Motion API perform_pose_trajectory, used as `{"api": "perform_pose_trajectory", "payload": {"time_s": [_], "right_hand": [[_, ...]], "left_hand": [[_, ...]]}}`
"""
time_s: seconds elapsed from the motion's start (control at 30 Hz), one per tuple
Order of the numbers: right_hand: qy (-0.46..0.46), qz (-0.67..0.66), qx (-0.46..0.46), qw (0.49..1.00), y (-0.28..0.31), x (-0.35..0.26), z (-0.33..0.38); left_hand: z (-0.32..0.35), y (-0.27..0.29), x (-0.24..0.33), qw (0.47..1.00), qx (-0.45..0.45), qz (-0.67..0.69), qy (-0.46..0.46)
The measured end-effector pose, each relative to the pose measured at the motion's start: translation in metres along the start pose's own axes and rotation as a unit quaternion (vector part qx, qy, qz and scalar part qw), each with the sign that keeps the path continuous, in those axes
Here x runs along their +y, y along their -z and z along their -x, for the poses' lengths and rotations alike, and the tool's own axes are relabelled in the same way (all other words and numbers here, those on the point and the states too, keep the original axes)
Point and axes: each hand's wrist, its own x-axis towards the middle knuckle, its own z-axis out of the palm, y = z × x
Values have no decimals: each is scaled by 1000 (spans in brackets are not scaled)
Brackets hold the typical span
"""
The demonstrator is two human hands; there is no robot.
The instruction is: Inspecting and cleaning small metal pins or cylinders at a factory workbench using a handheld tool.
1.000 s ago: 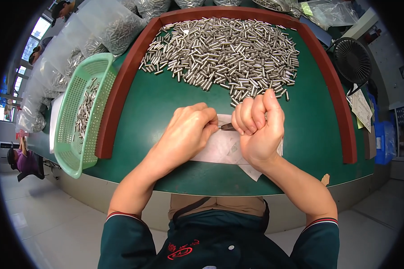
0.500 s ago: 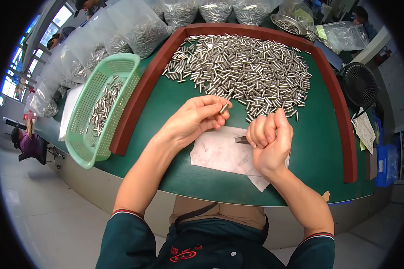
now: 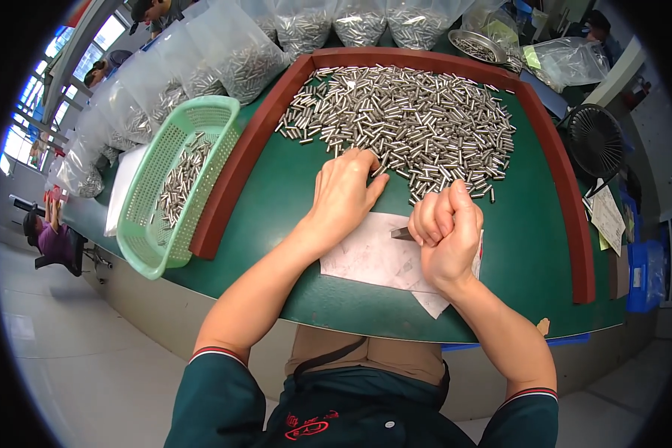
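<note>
My left hand (image 3: 345,193) is palm down at the near edge of a heap of short metal pins (image 3: 411,119). Its fingers curl down, with the thumb beside the index finger. The fingertips are partly hidden, so I cannot see what lies in them. My right hand (image 3: 449,235) is closed in a fist around a dark flat metal tool (image 3: 402,234). Only the tool's end sticks out on the left; its kind does not show. Beneath both hands lies a smudged whitish sheet (image 3: 366,257) on the green tabletop (image 3: 276,198).
A dark red frame (image 3: 254,142) borders the heap on three sides. To its left stands a light green basket (image 3: 138,224) holding pins. Clear bags of pins (image 3: 250,63) line the back and left. A metal dish (image 3: 479,46) and a black fan (image 3: 596,140) are at the right.
My left hand has turned from palm up, with one metal pin between its fingers, to palm down at the heap. That pin no longer shows. My right hand has hardly moved.
</note>
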Motion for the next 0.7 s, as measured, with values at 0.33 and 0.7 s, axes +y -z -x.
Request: {"api": "perform_pose_trajectory", "payload": {"time_s": [0.33, 0.7], "right_hand": [[-3, 10, -1, 1000, 0, 0, -2], [-11, 5, 12, 1000, 1, -1, -2]], "left_hand": [[-1, 7, -1, 984, -74, -123, -107], [-3, 19, -4, 967, -63, 245, -26]]}}
